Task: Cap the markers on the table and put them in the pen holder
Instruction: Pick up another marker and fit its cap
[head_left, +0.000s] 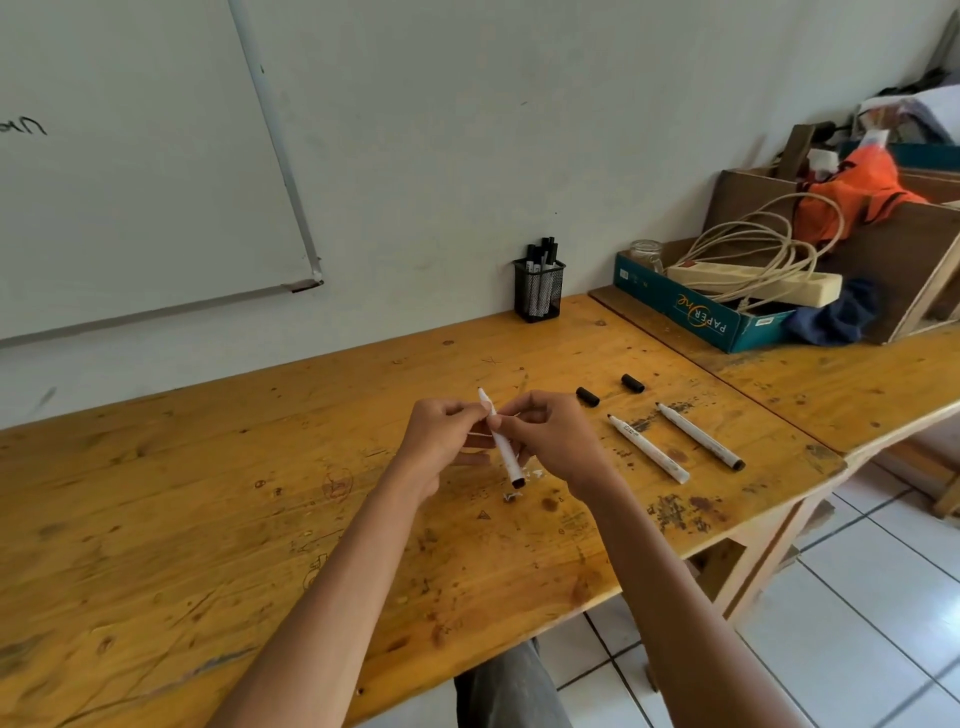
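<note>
Over the wooden table (208, 519) my left hand (441, 441) and my right hand (550, 441) both hold one white marker (506, 457). Its uncapped tip points up and away from me. Whether a cap is inside my right hand is hidden. To the right lie two more uncapped white markers (647, 449) (701, 436), side by side. Two black caps (587, 396) (632, 383) rest just beyond them. A black mesh pen holder (539, 293) stands at the back against the wall, with several capped markers in it.
A whiteboard (130, 171) hangs on the wall at the left. On a second table at the right sit a blue paper box (691, 312) with a power strip and coiled cable (753, 280), a glass jar (647, 254), cardboard boxes and cloth. Tiled floor lies at the lower right.
</note>
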